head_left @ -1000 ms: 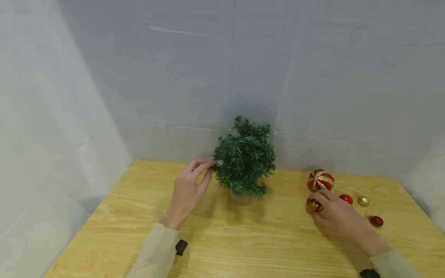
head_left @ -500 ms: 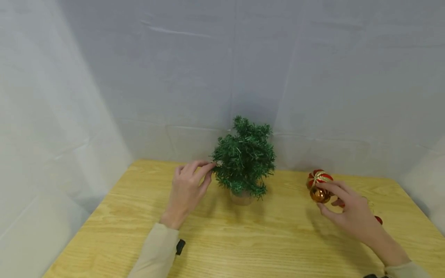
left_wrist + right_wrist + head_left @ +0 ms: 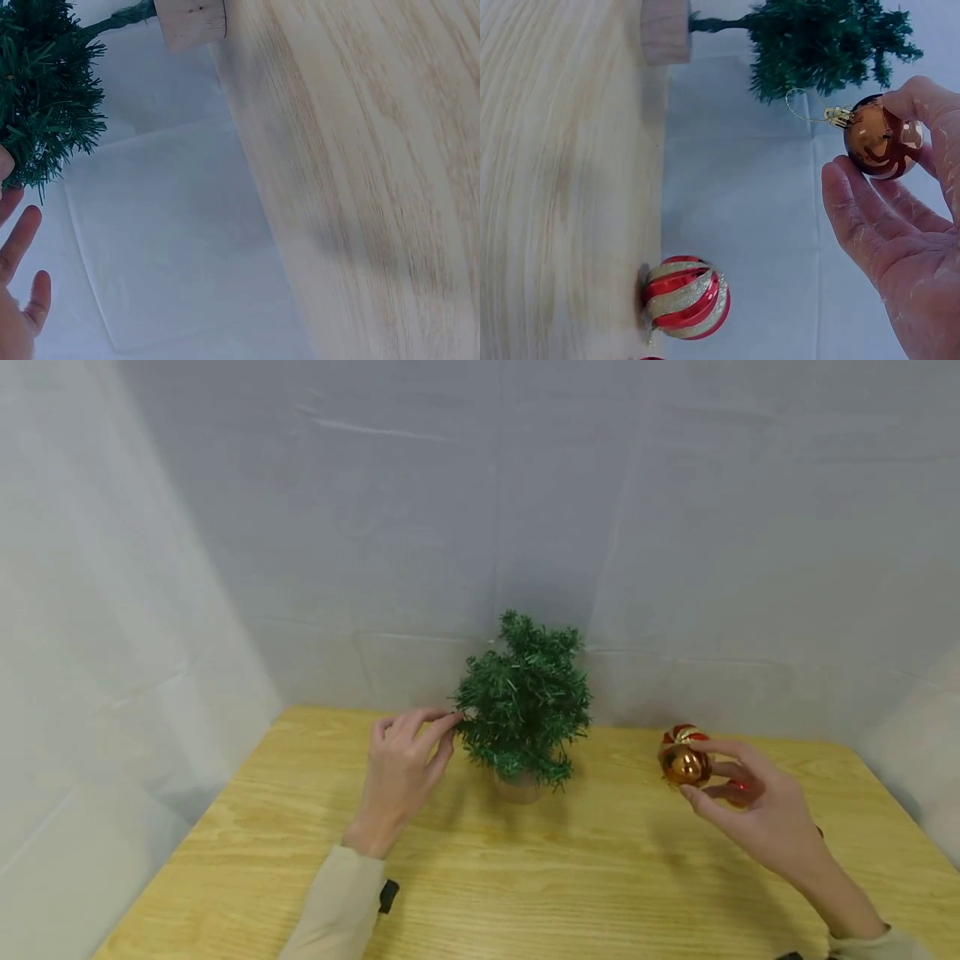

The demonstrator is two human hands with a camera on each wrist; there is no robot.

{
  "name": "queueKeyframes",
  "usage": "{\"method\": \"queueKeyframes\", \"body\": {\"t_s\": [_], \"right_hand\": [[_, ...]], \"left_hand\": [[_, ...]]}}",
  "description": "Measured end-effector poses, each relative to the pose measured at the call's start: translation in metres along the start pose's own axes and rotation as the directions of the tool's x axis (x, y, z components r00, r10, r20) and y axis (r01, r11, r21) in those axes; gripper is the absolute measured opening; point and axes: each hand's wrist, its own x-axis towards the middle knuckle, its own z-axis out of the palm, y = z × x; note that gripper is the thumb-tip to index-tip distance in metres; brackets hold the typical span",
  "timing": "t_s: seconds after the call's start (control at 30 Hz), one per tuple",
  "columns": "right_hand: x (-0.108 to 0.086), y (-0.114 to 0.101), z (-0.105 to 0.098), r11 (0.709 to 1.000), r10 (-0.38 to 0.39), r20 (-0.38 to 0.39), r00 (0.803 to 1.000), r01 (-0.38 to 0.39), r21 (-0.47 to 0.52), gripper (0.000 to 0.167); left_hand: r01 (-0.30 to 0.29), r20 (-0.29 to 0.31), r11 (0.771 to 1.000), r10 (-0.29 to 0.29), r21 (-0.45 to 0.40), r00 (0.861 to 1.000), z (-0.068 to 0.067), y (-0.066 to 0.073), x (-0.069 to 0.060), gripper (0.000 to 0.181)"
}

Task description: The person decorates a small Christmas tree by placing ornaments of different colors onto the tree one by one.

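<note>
A small artificial Christmas tree (image 3: 525, 702) stands upright on its wooden base (image 3: 519, 788) near the table's back edge. At its left side my left hand (image 3: 397, 768) pinches the tip of a branch between thumb and forefinger; the other fingers are spread, as the left wrist view shows. My right hand (image 3: 772, 814) holds a shiny copper bauble (image 3: 881, 139) by thumb and fingers, raised off the table. A gold cap and a thin loop (image 3: 799, 105) on that bauble point towards the tree in the right wrist view.
Behind the copper bauble a larger red-and-gold striped bauble (image 3: 690, 296) lies on the table. A red bauble (image 3: 738, 787) shows partly between my right fingers. The wooden table (image 3: 525, 885) meets hanging white sheeting (image 3: 375, 527) at the back.
My right hand has lifted the copper bauble from the table and drawn slightly up, now covering most of the small baubles. The left hand stays at the branch.
</note>
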Motion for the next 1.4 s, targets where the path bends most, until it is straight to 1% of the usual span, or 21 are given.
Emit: {"method": "queueKeyframes", "body": {"t_s": [0.17, 0.27, 0.33, 0.4, 0.5, 0.53, 0.6, 0.73, 0.87, 1.0, 1.13, 1.3, 1.4], "right_hand": [[0.001, -0.007, 0.0, 1.0, 0.018, -0.008, 1.0, -0.018, 0.023, 0.053], [0.002, -0.009, 0.001, 0.998, 0.016, -0.012, 1.0, -0.015, 0.059, 0.053], [0.003, -0.011, 0.003, 0.993, 0.0, -0.01, 1.0, 0.001, 0.114, 0.053], [0.004, -0.014, 0.005, 0.982, -0.022, -0.018, 1.0, 0.026, 0.187, 0.053], [0.006, -0.017, 0.009, 0.95, -0.056, -0.027, 0.998, 0.062, 0.307, 0.054], [0.006, -0.019, 0.01, 0.944, -0.055, -0.026, 0.998, 0.06, 0.326, 0.054], [0.007, -0.021, 0.01, 0.944, -0.04, -0.021, 0.999, 0.045, 0.327, 0.053], [0.009, -0.025, 0.012, 0.934, -0.025, -0.005, 1.0, 0.025, 0.355, 0.052], [0.012, -0.03, 0.015, 0.896, -0.05, 0.011, 0.999, 0.04, 0.442, 0.053], [0.018, -0.036, 0.018, 0.874, -0.047, 0.04, 0.998, 0.022, 0.485, 0.052], [0.024, -0.043, 0.022, 0.865, -0.053, 0.045, 0.998, 0.024, 0.501, 0.051], [0.03, -0.05, 0.027, 0.864, -0.063, 0.037, 0.997, 0.036, 0.502, 0.05], [0.032, -0.053, 0.031, 0.852, -0.067, 0.037, 0.997, 0.038, 0.521, 0.05]], "left_hand": [[0.007, 0.002, 1.0, -0.007, -0.003, 1.0, 0.0, 0.001, 0.0, 0.02], [0.013, 0.002, 1.0, -0.013, -0.003, 1.0, 0.001, 0.001, 0.0, 0.021], [0.02, 0.006, 1.0, -0.02, -0.005, 1.0, 0.0, 0.001, 0.0, 0.021], [0.026, 0.014, 1.0, -0.026, -0.007, 1.0, 0.0, 0.001, 0.0, 0.021], [0.03, 0.019, 0.999, -0.03, -0.01, 0.999, 0.0, 0.001, 0.0, 0.021], [0.029, 0.019, 1.0, -0.029, -0.012, 0.999, 0.0, 0.002, 0.0, 0.021], [0.027, 0.014, 1.0, -0.027, -0.014, 1.0, 0.0, 0.002, 0.0, 0.021], [0.026, 0.009, 1.0, -0.026, -0.016, 1.0, 0.0, 0.001, 0.0, 0.02], [0.027, 0.0, 0.999, -0.027, -0.017, 1.0, 0.001, 0.001, -0.001, 0.02], [0.024, -0.005, 1.0, -0.024, -0.011, 1.0, 0.001, 0.0, -0.001, 0.02], [0.026, 0.004, 1.0, -0.025, -0.007, 1.0, 0.001, 0.0, -0.001, 0.019], [0.03, 0.01, 0.999, -0.03, -0.017, 0.999, 0.001, 0.001, -0.001, 0.019], [0.029, 0.0, 0.999, -0.029, -0.025, 1.0, 0.0, 0.001, -0.001, 0.019]]}}
